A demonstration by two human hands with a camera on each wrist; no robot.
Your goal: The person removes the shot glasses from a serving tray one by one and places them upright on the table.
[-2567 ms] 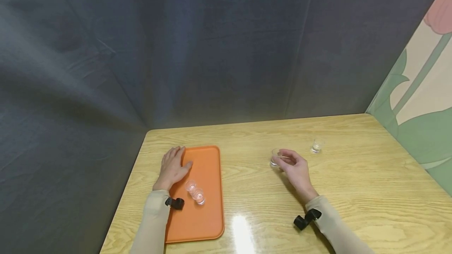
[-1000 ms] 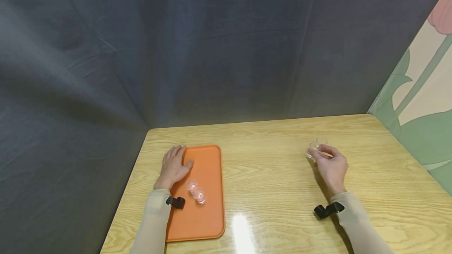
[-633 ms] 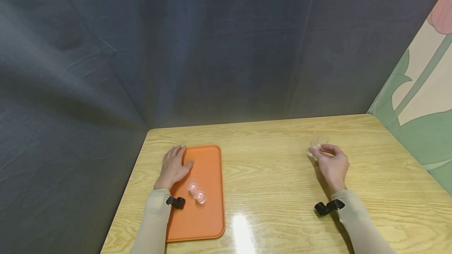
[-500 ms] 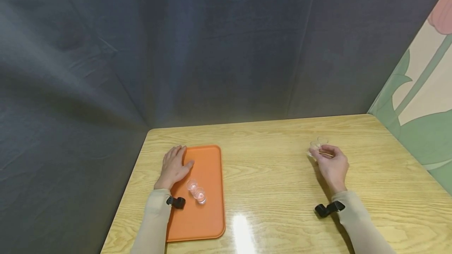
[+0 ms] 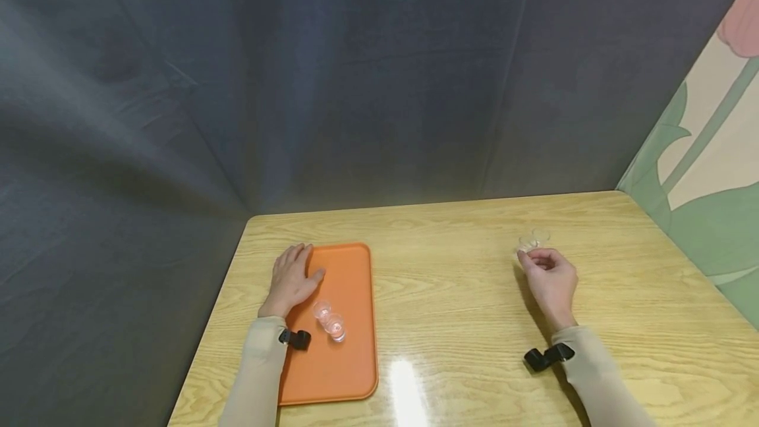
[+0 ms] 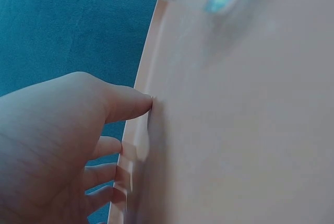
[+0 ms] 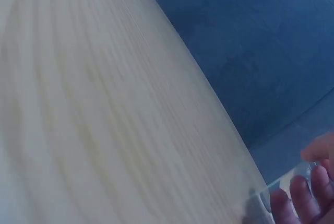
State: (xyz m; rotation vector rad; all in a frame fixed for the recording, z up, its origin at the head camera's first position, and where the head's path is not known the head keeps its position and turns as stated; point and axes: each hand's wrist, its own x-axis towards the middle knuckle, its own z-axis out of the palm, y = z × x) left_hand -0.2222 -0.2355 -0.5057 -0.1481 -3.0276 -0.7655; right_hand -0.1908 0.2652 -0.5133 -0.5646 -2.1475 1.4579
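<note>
In the head view my left hand [image 5: 289, 285] rests over the left edge of the orange tray [image 5: 356, 371], thumb reaching onto the tray. In the left wrist view, the thumb touches the tray's rim [image 6: 143, 85], and the straight fingers lie along its outer side. Two small clear glasses [image 5: 336, 328] stand close together on the tray. On the right, my right hand [image 5: 553, 282] is at the near side of two more small clear glasses [image 5: 541, 236], its fingers loosely bent. Its fingertips partly cover the nearer glass [image 7: 265, 200] in the right wrist view.
The wooden table [image 5: 439, 315] ends at a dark cloth backdrop [image 5: 379, 84] behind and to the left. A wall with painted flowers [image 5: 711, 209] borders it on the right. Black cameras [image 5: 545, 356] sit on both wrists.
My right hand carried one small glass rightward and set it beside another. It has since drawn back slightly, while both glasses stay where they were. My left hand has stayed still on the tray.
</note>
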